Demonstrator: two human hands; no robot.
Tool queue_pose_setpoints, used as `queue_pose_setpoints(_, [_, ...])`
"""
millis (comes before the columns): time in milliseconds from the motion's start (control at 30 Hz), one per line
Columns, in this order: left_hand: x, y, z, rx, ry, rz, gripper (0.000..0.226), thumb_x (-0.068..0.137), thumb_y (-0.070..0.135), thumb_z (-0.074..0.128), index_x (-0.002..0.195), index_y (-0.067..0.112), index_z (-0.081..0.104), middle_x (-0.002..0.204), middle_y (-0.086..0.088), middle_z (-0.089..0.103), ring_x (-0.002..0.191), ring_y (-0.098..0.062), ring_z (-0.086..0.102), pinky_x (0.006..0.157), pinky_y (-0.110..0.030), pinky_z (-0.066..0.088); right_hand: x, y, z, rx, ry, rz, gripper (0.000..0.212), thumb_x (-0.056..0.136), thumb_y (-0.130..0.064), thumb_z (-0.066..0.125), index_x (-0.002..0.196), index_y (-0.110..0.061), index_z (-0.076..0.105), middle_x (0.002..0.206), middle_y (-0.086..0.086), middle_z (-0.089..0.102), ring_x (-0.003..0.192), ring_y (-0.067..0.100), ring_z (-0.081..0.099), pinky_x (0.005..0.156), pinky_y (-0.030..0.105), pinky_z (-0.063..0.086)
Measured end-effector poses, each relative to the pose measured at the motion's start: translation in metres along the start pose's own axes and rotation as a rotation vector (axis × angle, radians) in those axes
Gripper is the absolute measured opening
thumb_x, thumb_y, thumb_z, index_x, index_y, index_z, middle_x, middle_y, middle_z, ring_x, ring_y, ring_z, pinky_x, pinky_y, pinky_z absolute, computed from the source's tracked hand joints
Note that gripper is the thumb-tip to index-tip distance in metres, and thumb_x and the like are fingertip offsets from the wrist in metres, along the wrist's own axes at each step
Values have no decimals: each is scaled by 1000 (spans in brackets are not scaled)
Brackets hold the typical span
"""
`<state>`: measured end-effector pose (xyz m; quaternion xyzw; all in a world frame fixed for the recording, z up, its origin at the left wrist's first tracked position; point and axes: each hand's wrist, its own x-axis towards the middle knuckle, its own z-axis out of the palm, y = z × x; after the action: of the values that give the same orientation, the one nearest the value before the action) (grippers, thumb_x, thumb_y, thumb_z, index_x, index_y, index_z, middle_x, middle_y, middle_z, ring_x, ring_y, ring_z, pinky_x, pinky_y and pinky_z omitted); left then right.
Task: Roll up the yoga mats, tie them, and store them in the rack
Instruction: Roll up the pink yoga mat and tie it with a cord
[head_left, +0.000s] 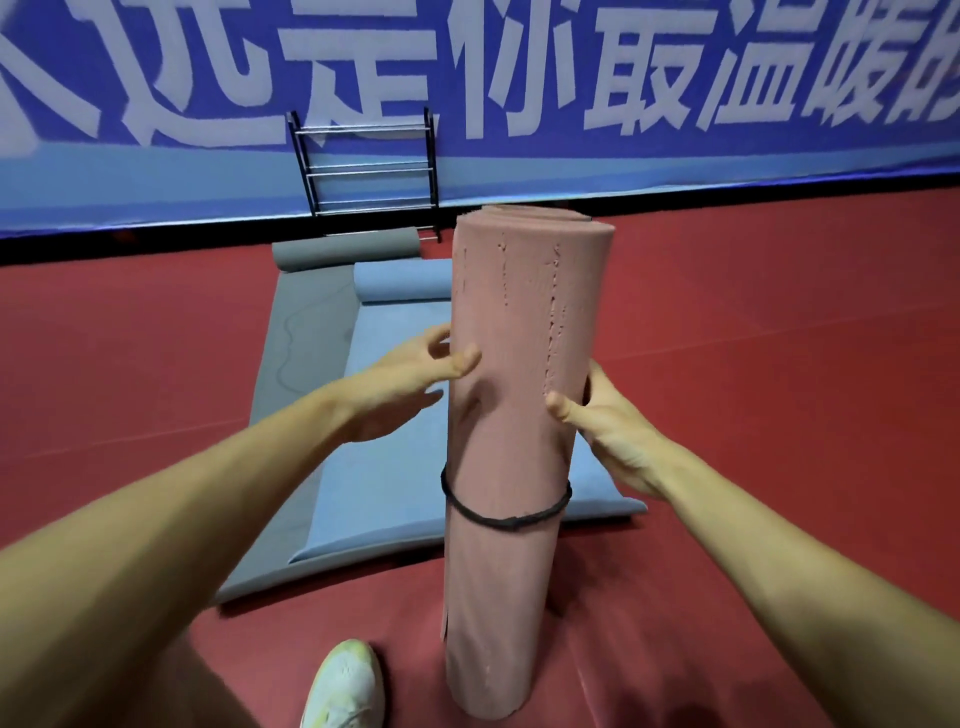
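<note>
Rolled mat (511, 364), bound by a band (506, 519), upright on the floor (779, 364). Right hand (608, 431) clasps its side, thumb in front; left hand (410, 379), fingers loose, touches it with the thumb. Probably light, soft foam: best gripped mid-roll. The rack (369, 171) stands well apart.

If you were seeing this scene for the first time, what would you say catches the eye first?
The rolled pink mat stands upright on the red floor in the centre, a black band around it, the left hand touching its side and the right hand holding it. Behind, a blue mat lies half rolled on a grey mat, with the rack by the banner wall.
</note>
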<state>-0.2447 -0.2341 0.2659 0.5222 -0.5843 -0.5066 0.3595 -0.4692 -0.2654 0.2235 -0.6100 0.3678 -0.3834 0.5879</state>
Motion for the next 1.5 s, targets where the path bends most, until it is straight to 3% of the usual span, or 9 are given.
queue_pose_setpoints(100, [-1, 43, -4, -109, 80, 75, 72, 67, 83, 53, 120, 36, 61, 113, 13, 67, 108, -9, 61, 103, -38, 42, 4, -37, -1, -8, 40, -94, 137, 29, -76, 82, 142, -17, 32, 135, -2, 55, 122, 10, 55, 110, 40, 39])
queue_pose_setpoints(300, [1, 107, 7, -66, 256, 81, 46, 93, 64, 35, 97, 30, 66, 95, 10, 68, 93, -12, 61, 89, -36, 46, 9, -94, 8, -61, 211, -262, 123, 37, -95, 59, 142, -35, 35, 139, -12, 49, 129, 6, 46, 114, 39, 32])
queue_pose_setpoints(400, [6, 121, 12, -14, 333, 15, 44, 94, 56, 42, 110, 21, 62, 99, 4, 68, 75, -11, 57, 64, -25, 39, 9, -101, 17, -37, 258, -294, 80, 64, -90, 48, 122, -37, 56, 128, -10, 62, 121, 6, 55, 108, 36, 39])
queue_pose_setpoints(500, [6, 130, 9, 88, 359, -53, 33, 96, 46, 40, 90, 20, 60, 71, 3, 61, 56, -13, 48, 53, -22, 31, 10, -111, 21, -106, 304, -294, 29, 94, -42, 53, 115, -25, 65, 116, -7, 67, 112, 9, 60, 101, 32, 43])
queue_pose_setpoints(633, [7, 137, 13, 299, 415, -39, 45, 101, 40, 30, 86, 12, 62, 71, -5, 58, 61, -19, 48, 61, -27, 35, 14, -140, 23, -254, 235, -59, 27, 95, -21, 48, 111, -6, 64, 92, -5, 66, 86, 15, 58, 66, 26, 41])
queue_pose_setpoints(833, [-11, 132, 26, 538, 430, -54, 51, 103, 38, 29, 114, 2, 62, 117, -17, 63, 106, -31, 59, 75, -28, 36, 5, -150, 32, -539, 242, 67, 49, 97, -51, 38, 107, -12, 66, 104, 2, 67, 92, 23, 63, 69, 29, 43])
queue_pose_setpoints(967, [-38, 127, 31, 479, 454, 26, 38, 101, 26, 38, 73, 8, 57, 80, -11, 58, 72, -28, 52, 58, -31, 37, -16, -152, 41, -675, 253, 5, 47, 97, -46, 42, 69, -12, 59, 81, 5, 59, 76, 24, 53, 56, 30, 34])
queue_pose_setpoints(1067, [-57, 126, 36, 481, 510, 40, 39, 96, 21, 42, 57, 14, 41, 84, -25, 60, 74, -39, 51, 61, -38, 38, -31, -157, 51, -714, 264, -29, 50, 96, -41, 46, 53, -17, 38, 57, 0, 42, 57, 20, 37, 50, 34, 25])
queue_pose_setpoints(1500, [-3, 134, 52, -84, 488, -27, 19, 87, 8, 60, 71, 8, 71, 67, -6, 68, 58, -19, 60, 62, -27, 50, -6, -145, 0, -273, 207, 18, 36, 84, -39, 71, 90, -4, 74, 76, 1, 70, 56, 7, 58, 55, 21, 40])
